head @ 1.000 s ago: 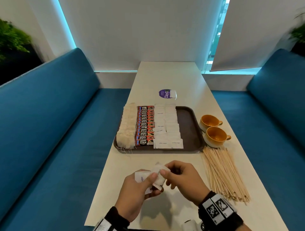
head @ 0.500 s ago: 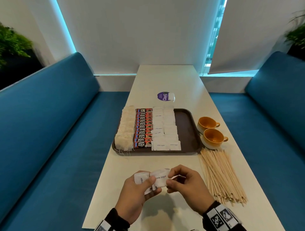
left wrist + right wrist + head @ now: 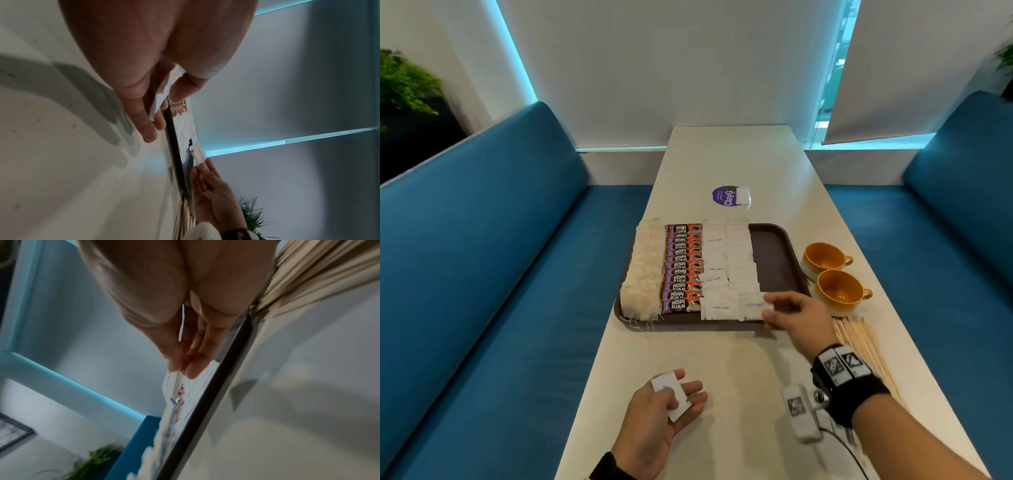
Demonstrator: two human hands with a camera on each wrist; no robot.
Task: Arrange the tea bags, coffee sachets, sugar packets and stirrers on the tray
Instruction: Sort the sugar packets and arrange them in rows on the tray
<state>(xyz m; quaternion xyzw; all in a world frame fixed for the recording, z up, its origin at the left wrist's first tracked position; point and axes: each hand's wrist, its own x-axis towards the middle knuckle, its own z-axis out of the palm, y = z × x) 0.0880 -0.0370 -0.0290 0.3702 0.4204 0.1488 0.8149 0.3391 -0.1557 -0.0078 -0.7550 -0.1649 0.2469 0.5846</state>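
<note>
**Sugar packet held at the tray's near edge**

The right hand point(image 3: 796, 317) reaches over the near right part of the dark brown rectangular plastic tray point(image 3: 777, 253), pinching a white paper sugar packet point(image 3: 751, 305) between thumb and fingertips. The packet sits at the near end of the right-hand sugar column; whether it already rests on the packets beneath cannot be told. In the right wrist view the packet shows edge-on, clamped between thumb and fingers.

The left hand point(image 3: 657, 425) is low over the near part of the long white table point(image 3: 722, 359), well apart from the tray. Its fingers are loosely curled and its thumb pins a second white sugar packet point(image 3: 671, 394) against them.

On the tray, from left to right, lie a column of pale gauzy tea bags point(image 3: 642, 270) with strings trailing over the near rim, a column of red and black coffee sachets point(image 3: 683, 267) printed "KOPI JUAN", and two columns of white sugar packets point(image 3: 726, 263). The right strip of the tray is bare.

Just right of the tray stand two orange ceramic cups point(image 3: 832, 274), one behind the other, handles pointing right. Near them, on the table's right edge, lies a spread bundle of thin wooden stirrers point(image 3: 859, 342), off the tray. Beyond the tray's far edge sits a round purple sticker point(image 3: 724, 196) with one stray tea bag point(image 3: 742, 196) overlapping it. Blue padded benches point(image 3: 482, 257) flank the table.
</note>
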